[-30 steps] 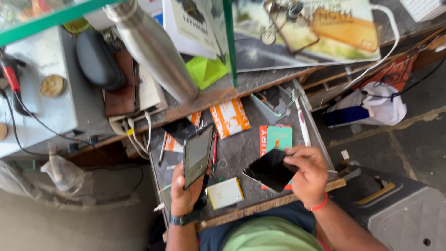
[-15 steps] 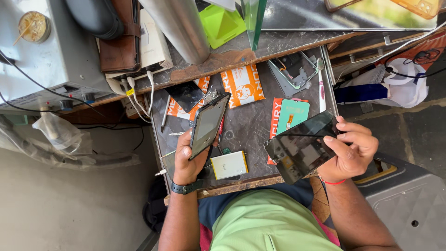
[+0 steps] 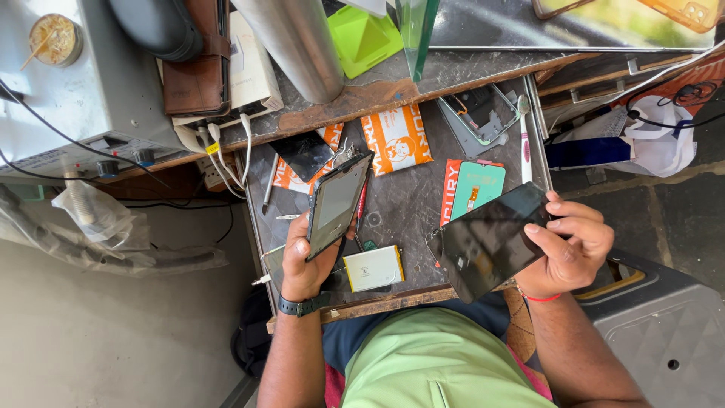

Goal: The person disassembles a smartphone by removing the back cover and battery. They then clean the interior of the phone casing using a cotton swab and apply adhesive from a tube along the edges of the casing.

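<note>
Left hand (image 3: pixel 306 261) has a closed grip on a phone body (image 3: pixel 337 202), long axis running up-right; right hand (image 3: pixel 570 245) pinches a black screen panel (image 3: pixel 491 238), tilted likewise

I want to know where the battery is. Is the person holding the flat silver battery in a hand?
No, the flat silver rectangular battery lies on the dark worktop between the left hand and right hand, touched by neither.
</note>
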